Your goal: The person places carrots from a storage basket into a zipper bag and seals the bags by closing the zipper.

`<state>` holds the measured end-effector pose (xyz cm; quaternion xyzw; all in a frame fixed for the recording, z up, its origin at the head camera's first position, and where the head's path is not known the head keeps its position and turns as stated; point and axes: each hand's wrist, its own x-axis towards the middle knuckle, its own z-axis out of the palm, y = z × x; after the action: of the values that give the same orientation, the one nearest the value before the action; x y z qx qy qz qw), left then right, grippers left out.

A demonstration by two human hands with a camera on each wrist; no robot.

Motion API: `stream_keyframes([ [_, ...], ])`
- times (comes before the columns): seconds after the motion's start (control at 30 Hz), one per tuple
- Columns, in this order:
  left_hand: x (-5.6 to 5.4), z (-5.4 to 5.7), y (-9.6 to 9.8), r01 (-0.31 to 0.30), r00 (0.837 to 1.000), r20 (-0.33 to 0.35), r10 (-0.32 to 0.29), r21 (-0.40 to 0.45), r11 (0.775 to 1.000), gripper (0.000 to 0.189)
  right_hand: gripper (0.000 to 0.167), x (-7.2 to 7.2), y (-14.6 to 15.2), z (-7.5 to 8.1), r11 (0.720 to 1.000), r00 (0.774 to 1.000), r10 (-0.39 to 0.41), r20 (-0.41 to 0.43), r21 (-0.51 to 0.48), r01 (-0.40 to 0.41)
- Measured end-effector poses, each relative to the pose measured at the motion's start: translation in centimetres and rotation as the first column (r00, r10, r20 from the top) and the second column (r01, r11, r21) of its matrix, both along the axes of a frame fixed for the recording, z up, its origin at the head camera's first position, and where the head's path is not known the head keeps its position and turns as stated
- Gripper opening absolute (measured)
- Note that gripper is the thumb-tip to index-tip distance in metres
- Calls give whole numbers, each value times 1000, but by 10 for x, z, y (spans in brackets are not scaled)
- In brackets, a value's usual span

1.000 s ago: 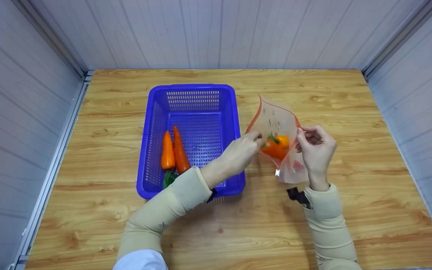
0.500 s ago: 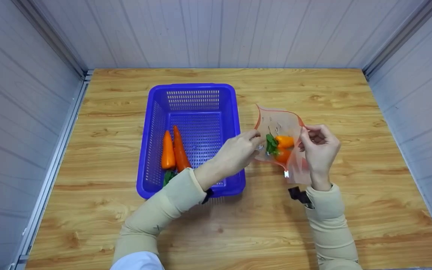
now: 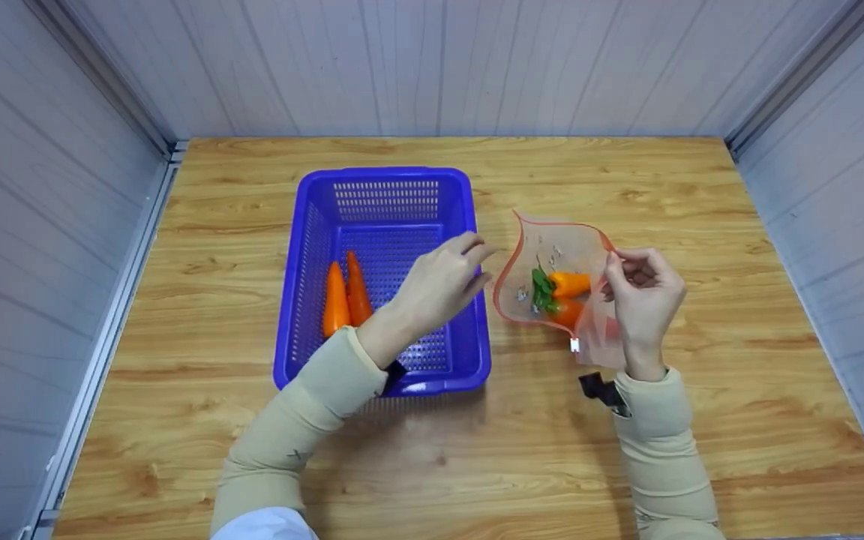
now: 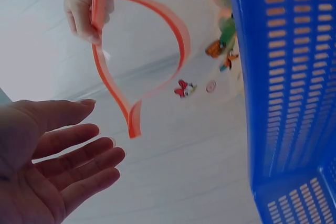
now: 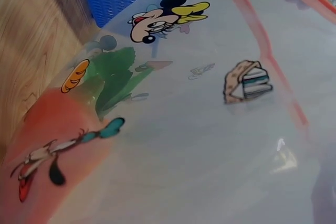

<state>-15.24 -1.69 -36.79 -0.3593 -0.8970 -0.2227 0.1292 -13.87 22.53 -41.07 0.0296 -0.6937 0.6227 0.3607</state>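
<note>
My right hand (image 3: 649, 300) pinches the orange-red top edge of a clear zip bag (image 3: 544, 244), whose mouth gapes toward the basket. Inside the bag lie an orange vegetable (image 3: 571, 283), a redder one (image 3: 567, 311) and green leaves (image 3: 542, 289); in the right wrist view the leaves (image 5: 118, 77) show through the printed plastic. My left hand (image 3: 439, 281) hovers over the right side of a blue basket (image 3: 477, 330), fingers spread and holding nothing. Seen from the left wrist, its fingers (image 4: 79, 153) lie apart from the bag's orange rim (image 4: 181, 40).
Two carrots, one orange (image 3: 336, 300) and one redder (image 3: 358, 289), lie in the left part of the basket. A white zip slider (image 3: 574, 345) hangs at the bag's near corner. Panelled walls (image 3: 432, 67) border the wooden table (image 3: 747, 300).
My left hand has let go of the bag's rim and drawn back left over the basket. The bag has shifted slightly right, its mouth staying open; my right hand keeps its pinch.
</note>
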Motion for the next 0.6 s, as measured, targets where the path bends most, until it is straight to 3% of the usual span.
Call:
stream_keyframes([
  [0.3,-11,0,-19,-98,995,30,99,-46,994,27,2,0,0,0,1000,1000,4,-14,12,-4],
  [0.6,-31,-12,-34,-170,980,87,180,-106,980,28,5,0,0,-1,1000,1000,19,-14,-14,-19],
])
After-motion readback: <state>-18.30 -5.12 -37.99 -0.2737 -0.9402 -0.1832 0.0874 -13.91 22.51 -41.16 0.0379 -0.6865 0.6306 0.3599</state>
